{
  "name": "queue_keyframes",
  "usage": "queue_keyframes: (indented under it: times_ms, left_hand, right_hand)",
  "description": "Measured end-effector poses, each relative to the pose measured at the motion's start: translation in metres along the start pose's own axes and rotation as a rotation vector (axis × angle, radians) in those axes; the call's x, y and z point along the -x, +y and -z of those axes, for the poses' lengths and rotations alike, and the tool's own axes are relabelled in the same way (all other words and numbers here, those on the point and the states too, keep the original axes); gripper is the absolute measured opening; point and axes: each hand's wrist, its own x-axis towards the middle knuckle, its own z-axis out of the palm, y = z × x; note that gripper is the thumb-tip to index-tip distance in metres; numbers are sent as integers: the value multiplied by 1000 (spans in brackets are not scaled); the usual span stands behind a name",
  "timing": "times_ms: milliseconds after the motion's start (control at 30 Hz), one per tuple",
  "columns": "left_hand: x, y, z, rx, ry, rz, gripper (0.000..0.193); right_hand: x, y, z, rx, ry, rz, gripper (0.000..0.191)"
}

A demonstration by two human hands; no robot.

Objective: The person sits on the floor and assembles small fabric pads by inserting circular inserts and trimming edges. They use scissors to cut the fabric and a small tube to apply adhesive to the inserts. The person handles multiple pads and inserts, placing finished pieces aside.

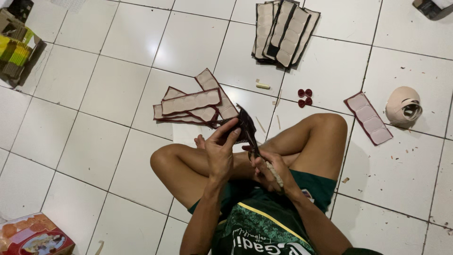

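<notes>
Sitting cross-legged on the white tiled floor (113,89), the person worked with both hands above the knees. A printed carton (34,238) in orange and red lay at the lower left corner, and a dark box (16,49) holding yellow and green stuff sat at the upper left. A roll of pale tape (403,106) rested at the far right, with a single padded strip (368,118), maroon-edged with cream panels, just beside it. Four small red caps (305,97) clustered near the right knee. A stack of dark-edged strips (283,30) lay at the top centre, and a fan of maroon strips (196,104) spread just ahead of the hands.

The left hand (219,153) pinched a small dark piece (245,125) between thumb and fingertips, fingers closed on its lower edge. The right hand (271,170) was curled tight around a tool with a pale handle (274,174), its thin dark end reaching up to the dark piece. The piece stood above both hands, touching the nearest maroon strips in view; whether it truly touched them could not be told.
</notes>
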Motion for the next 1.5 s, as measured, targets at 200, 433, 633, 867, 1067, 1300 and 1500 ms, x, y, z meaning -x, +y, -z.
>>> queue_keyframes:
  times_ms: [200,433,633,867,1067,1300,1500]
  left_hand:
    - [-8,8,10,537,3,205,28]
    - [6,22,10,-76,-28,40,26]
    - [10,24,5,-3,-36,76,30]
    - [11,22,6,-66,-45,0,27]
    - [12,16,5,136,-89,82,33]
    - [11,17,10,287,-146,143,34]
    - [13,31,12,-88,-152,-29,27]
  right_hand:
    - [-3,-1,-6,87,-56,192,72]
    - [-18,8,-4,101,17,350,62]
    - [-15,5,-5,245,142,292,64]
    - [-12,6,-5,268,211,263,63]
    - [-10,9,-6,117,209,144,54]
    - [-9,5,-6,129,198,186,56]
    - [-11,0,-3,175,207,241,59]
